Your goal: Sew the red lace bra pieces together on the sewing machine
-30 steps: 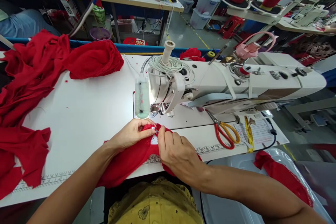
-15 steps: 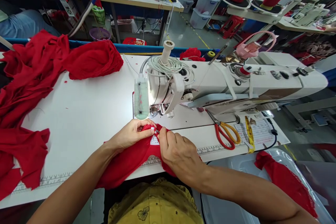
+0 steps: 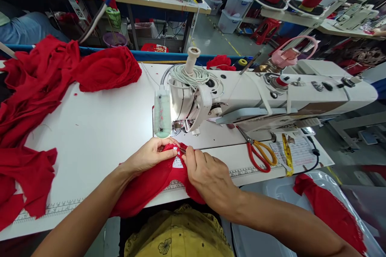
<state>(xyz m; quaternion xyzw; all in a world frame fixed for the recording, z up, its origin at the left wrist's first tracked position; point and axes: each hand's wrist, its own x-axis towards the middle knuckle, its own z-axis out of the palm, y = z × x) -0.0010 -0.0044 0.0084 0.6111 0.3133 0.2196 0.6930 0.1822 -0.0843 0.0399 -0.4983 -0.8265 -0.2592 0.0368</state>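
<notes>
In front of the sewing machine [image 3: 256, 88], a red fabric piece [image 3: 144, 188] hangs over the table's front edge. My left hand [image 3: 152, 154] is closed on it, thumb and fingers pinching its upper edge just below the needle area. From my right hand [image 3: 208, 170], also closed, a thin metal tool [image 3: 182, 151] points at the pinched spot; its kind is too small to make out. A small white patch with dark marks [image 3: 177, 162] shows on the fabric between the hands. The lower part of the fabric drops out of sight near my lap.
Red fabric pieces [image 3: 39, 84] are heaped at the left. Scissors [image 3: 257, 154], a yellow tape measure [image 3: 287, 154] and a written sheet [image 3: 298, 156] lie at the right. Below that side stands a plastic bin [image 3: 256, 225] with red fabric in it. A ruler strip [image 3: 60, 207] runs along the front edge.
My right hand has shifted slightly to the right and the tool tip has drawn back a little. More of the white patch shows. My left hand stays in place.
</notes>
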